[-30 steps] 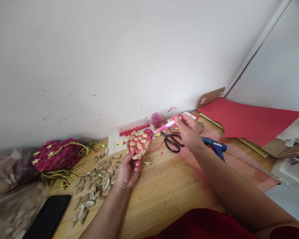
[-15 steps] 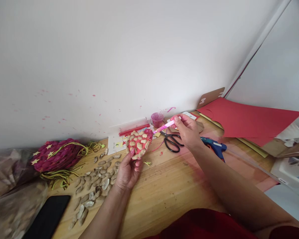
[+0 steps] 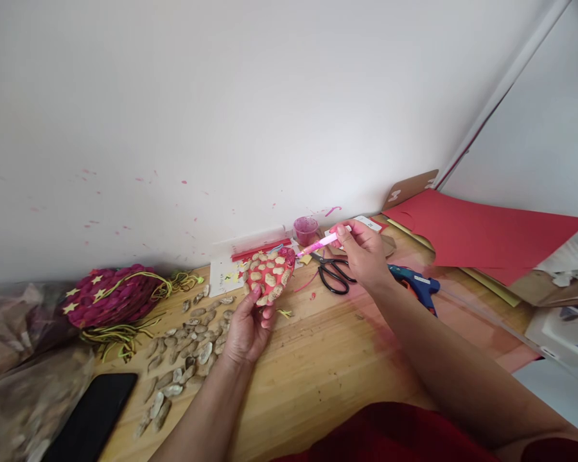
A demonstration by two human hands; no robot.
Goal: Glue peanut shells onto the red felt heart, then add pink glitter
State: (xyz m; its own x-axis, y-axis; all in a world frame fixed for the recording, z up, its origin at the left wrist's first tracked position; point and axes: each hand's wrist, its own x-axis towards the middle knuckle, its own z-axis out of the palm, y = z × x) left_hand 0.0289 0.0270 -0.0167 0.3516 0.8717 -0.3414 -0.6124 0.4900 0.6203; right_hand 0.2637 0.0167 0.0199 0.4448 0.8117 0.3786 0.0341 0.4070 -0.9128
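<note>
My left hand (image 3: 251, 326) grips the lower edge of a red disc covered with peanut shells (image 3: 270, 280), thumb on its front, and holds it tilted above the table. My right hand (image 3: 363, 252) pinches a paintbrush (image 3: 320, 243) with a white handle smeared pink. The brush tip meets the disc's upper right edge, where some shells are painted dark pink. Just behind the brush stands a small cup (image 3: 306, 229) stained with pink paint. Black-handled scissors (image 3: 334, 276) lie under the brush, left of my right hand.
Loose peanut shells (image 3: 192, 346) spread over the table's left side, beside a phone (image 3: 94, 417) and plastic bags (image 3: 33, 398). Behind them sits a stack of painted magenta pieces with yellow stars (image 3: 115, 295). A blue glue gun (image 3: 417, 285) and red paper sheets (image 3: 486, 234) lie at right.
The view has shifted very slightly. Both hands keep nearly the same pose, with the brush tip still at the disc's upper right edge.
</note>
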